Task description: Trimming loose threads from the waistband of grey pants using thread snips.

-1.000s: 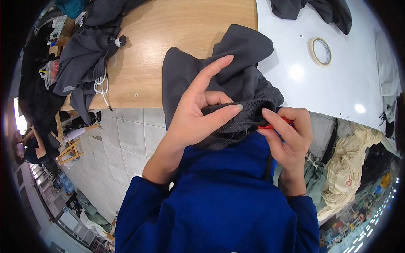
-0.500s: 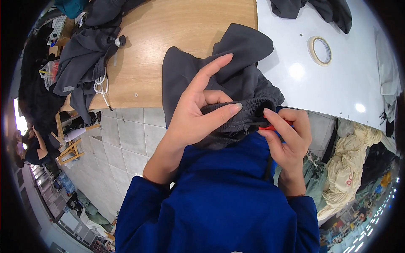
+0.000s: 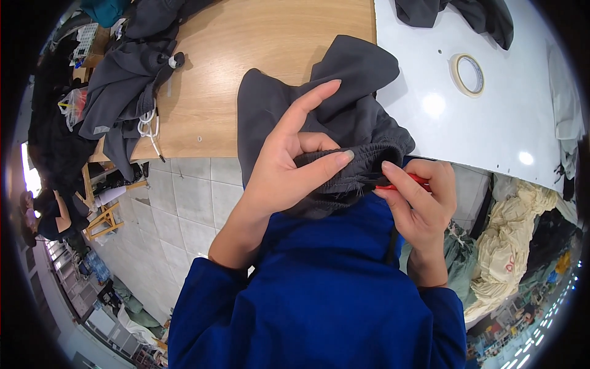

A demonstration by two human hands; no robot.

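Observation:
A dark grey garment [image 3: 270, 104] hangs over the table's front edge towards me, its gathered elastic waistband [image 3: 344, 175] nearest my body. My left hand [image 3: 279, 163] grips that waistband between the thumb and the curled fingers, while its index finger points up and away over the cloth. In my right hand [image 3: 424, 197] are small red-handled thread snips [image 3: 419, 180], pinched between thumb and fingers. Their dark tips meet the waistband's opening, close to loose thread ends [image 3: 359, 189]. The fingers partly hide the snips.
A tape roll [image 3: 468, 75] lies on the white tabletop [image 3: 424, 129] at right, with dark cloth behind. More grey garments with a white cord [image 3: 146, 126] lie on the wooden table [image 3: 215, 74] at left. Cream fabric [image 3: 507, 246] is heaped below right. Someone [image 3: 52, 212] is at far left.
The red handles have come closer together in my right hand, which has shifted very slightly. My left hand and the garment are almost unmoved.

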